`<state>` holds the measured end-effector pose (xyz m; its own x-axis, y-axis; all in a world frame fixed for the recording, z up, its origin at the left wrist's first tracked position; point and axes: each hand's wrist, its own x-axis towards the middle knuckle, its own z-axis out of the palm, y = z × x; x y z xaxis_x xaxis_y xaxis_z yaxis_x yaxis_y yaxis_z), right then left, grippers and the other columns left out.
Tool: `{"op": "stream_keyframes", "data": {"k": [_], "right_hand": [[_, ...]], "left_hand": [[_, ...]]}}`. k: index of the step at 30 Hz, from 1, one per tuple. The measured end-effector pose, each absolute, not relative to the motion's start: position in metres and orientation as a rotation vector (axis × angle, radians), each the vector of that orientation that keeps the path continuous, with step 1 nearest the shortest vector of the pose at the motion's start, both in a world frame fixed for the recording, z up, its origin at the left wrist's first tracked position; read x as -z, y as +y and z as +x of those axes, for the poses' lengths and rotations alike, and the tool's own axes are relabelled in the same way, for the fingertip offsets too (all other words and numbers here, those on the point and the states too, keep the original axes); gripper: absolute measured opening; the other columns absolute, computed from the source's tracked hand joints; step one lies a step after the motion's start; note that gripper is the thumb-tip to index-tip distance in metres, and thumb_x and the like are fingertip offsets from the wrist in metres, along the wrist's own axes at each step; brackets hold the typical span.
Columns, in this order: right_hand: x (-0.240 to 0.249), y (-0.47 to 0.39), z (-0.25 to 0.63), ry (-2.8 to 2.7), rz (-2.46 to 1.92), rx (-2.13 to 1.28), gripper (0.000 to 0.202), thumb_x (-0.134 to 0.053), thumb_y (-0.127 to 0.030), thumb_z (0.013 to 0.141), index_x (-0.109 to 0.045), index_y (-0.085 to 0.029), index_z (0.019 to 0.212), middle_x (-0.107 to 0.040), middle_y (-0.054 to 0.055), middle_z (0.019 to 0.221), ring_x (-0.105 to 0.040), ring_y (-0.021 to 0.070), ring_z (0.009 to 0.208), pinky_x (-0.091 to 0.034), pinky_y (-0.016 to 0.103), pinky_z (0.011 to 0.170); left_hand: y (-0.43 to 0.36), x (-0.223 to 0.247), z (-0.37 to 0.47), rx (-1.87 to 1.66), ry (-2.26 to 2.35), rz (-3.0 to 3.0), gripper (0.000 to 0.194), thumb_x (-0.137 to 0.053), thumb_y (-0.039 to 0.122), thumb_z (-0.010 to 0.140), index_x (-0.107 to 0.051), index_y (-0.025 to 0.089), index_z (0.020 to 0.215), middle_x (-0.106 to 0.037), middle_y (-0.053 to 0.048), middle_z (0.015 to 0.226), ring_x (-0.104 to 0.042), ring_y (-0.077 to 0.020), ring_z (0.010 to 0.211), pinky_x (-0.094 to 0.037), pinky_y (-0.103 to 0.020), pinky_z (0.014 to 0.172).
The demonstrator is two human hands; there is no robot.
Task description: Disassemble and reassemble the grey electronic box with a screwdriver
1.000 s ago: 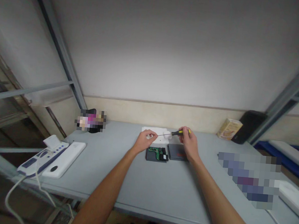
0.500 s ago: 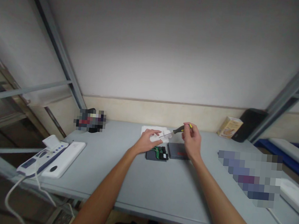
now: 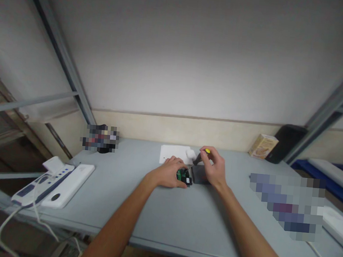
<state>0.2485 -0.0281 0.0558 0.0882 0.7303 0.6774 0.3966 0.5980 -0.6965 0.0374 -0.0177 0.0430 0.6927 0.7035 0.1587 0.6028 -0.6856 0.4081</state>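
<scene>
My right hand (image 3: pixel 215 167) is closed round a dark screwdriver (image 3: pixel 198 160) with a yellow end cap. Its shaft slants down to the left, the tip at or just above the green circuit board (image 3: pixel 182 174). That board sits in a small dark device with black parts and a white label. My left hand (image 3: pixel 169 172) grips the device from the left, fingers along the far edge and thumb on the near edge, covering its left part. Just right of it lies a flat dark grey case (image 3: pixel 200 175), partly behind my right hand.
Behind the hands are a white sheet (image 3: pixel 172 152) with tiny dark specks and a small white object (image 3: pixel 190 154). A power strip (image 3: pixel 42 185) and a white slab (image 3: pixel 70 185) lie left. At the back right stand a yellow box (image 3: pixel 262 146) and a black case (image 3: pixel 287 143).
My left hand has come down from above the sheet and taken hold of the device. My right hand has lowered and tilted the screwdriver steeper, its tip now at the board.
</scene>
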Motion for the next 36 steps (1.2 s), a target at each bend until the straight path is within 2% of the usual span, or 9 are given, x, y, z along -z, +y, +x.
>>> {"op": "stream_keyframes", "data": {"k": [8, 16, 36], "right_hand": [[-0.0573, -0.0321, 0.2476, -1.574, -0.963, -0.315, 0.017, -0.055, -0.036, 0.096, -0.063, -0.021, 0.097, -0.062, 0.001, 0.083, -0.057, 0.0155, 0.071, -0.043, 0.027, 0.067], [-0.0558, -0.0304, 0.2507, -1.552, -0.976, -0.348, 0.018, -0.056, -0.038, 0.095, -0.063, -0.021, 0.097, -0.062, 0.002, 0.084, -0.059, 0.0170, 0.072, -0.045, 0.029, 0.069], [-0.0535, -0.0298, 0.2488, -1.587, -1.002, -0.347, 0.019, -0.056, -0.039, 0.095, -0.063, -0.021, 0.096, -0.062, 0.001, 0.081, -0.056, 0.0166, 0.071, -0.043, 0.028, 0.064]], "left_hand": [[-0.0183, -0.0427, 0.0393, -0.436, 1.017, 2.581, 0.062, -0.082, 0.050, 0.069, -0.060, 0.025, 0.121, -0.062, -0.008, 0.118, -0.051, -0.0309, 0.115, -0.041, -0.044, 0.104], [-0.0187, -0.0443, 0.0392, -0.433, 1.009, 2.556, 0.057, -0.080, 0.047, 0.070, -0.062, 0.029, 0.120, -0.066, -0.006, 0.115, -0.057, -0.0309, 0.112, -0.042, -0.043, 0.102], [-0.0197, -0.0488, 0.0390, -0.456, 0.985, 2.482, 0.060, -0.084, 0.044, 0.068, -0.063, 0.027, 0.121, -0.066, -0.007, 0.116, -0.058, -0.0311, 0.110, -0.044, -0.043, 0.100]]}}
